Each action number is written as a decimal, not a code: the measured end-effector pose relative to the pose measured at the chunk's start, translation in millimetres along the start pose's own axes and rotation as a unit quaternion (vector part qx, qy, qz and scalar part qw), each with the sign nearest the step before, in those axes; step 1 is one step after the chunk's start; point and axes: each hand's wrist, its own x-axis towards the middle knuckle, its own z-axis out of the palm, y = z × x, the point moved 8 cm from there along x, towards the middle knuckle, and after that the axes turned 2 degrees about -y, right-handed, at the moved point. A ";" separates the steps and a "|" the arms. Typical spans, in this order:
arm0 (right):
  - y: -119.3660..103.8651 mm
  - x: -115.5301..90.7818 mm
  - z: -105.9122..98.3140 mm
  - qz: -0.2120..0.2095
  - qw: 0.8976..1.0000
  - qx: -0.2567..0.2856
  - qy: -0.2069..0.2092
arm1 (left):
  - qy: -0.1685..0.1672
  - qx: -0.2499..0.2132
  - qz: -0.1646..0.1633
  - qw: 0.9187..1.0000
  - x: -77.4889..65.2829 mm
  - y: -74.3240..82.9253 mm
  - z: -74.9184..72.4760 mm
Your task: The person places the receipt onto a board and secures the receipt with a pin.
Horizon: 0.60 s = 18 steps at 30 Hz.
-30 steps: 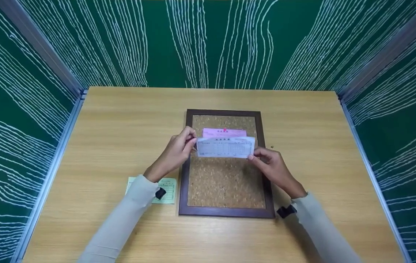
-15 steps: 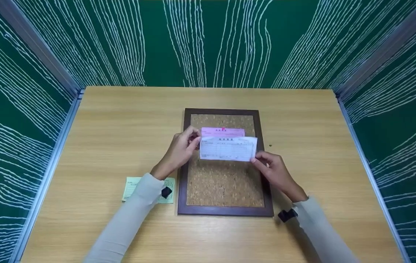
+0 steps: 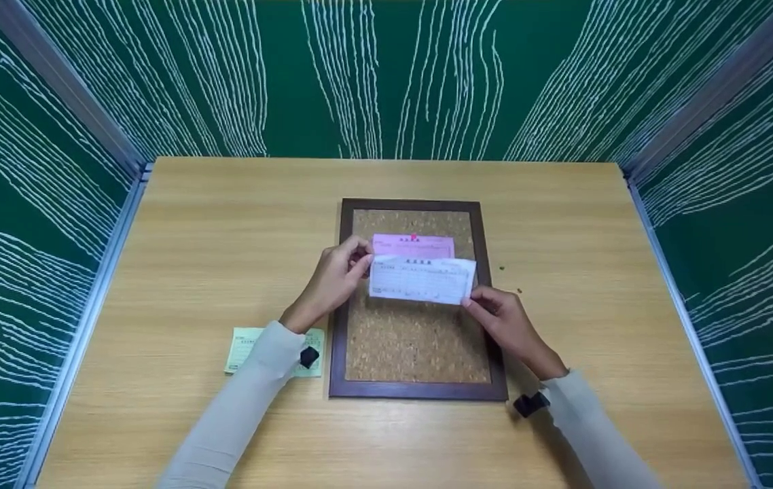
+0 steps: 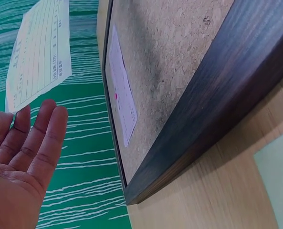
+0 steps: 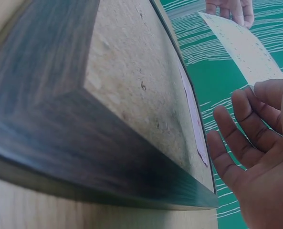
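Note:
A white printed paper slip is held up over the cork board. My left hand pinches its left edge between thumb and forefinger, the other fingers loosely bent in the left wrist view. With thumb and forefinger, my right hand pinches the lower right corner. Behind the white slip, a pink slip lies on the cork with a red pin at its top edge; its lower part is hidden in the head view. Both wrist views show the white slip apart from the board.
The board has a dark wooden frame and lies on a wooden table. Green slips lie left of it, partly under my left forearm. Two tiny dark bits lie right of the board. Green walls enclose the table.
The white slip has shifted slightly right and down, both hands keeping their pinch on it. Its right end now hangs a little lower. The pinned pink slip stays in place on the cork.

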 end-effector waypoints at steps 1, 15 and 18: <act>0.7 -0.4 0.1 -0.002 1.000 0.000 0.000 | 0.000 0.000 -0.001 1.000 -0.1 -0.7 0.5; 9.4 -2.1 2.7 0.002 1.000 0.014 0.000 | 0.011 0.024 -0.003 1.000 2.2 -5.6 1.2; 10.2 -2.9 5.7 0.008 1.000 0.017 -0.003 | 0.007 0.026 -0.007 1.000 1.7 -6.7 0.8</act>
